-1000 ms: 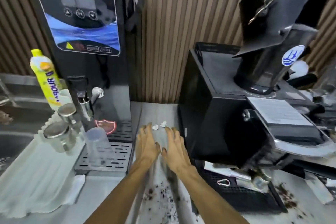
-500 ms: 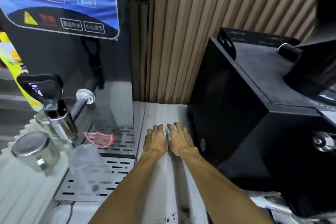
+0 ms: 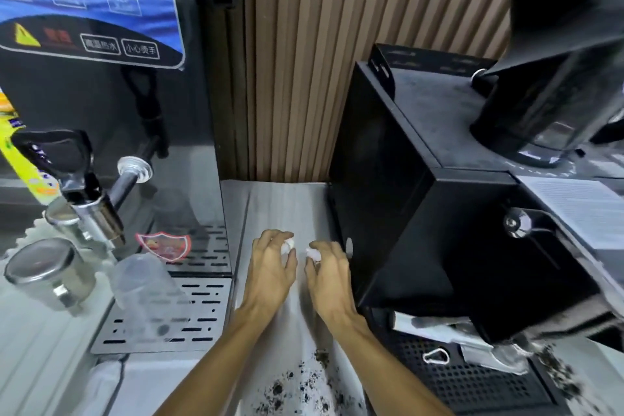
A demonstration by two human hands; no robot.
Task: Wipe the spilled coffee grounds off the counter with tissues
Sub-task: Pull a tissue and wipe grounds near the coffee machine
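Observation:
Both my hands reach into the narrow strip of grey counter (image 3: 287,203) between two machines. My left hand (image 3: 270,267) pinches a small crumpled white tissue piece (image 3: 288,244) in its fingertips. My right hand (image 3: 327,272) pinches a second small white tissue piece (image 3: 312,254). The two hands are a few centimetres apart. Dark spilled coffee grounds (image 3: 297,388) lie scattered on the counter nearer to me, between and under my forearms. More grounds (image 3: 557,371) lie at the lower right.
A black water dispenser (image 3: 101,78) with a drip tray (image 3: 162,314) stands on the left, with a clear plastic cup (image 3: 145,287) and steel jars (image 3: 47,267). A black coffee machine (image 3: 422,230) walls the right. Its perforated tray (image 3: 456,378) lies below.
My hands went from lying flat near two tissue bits at the back of the counter to pinching them with curled fingers. The view moved in closer.

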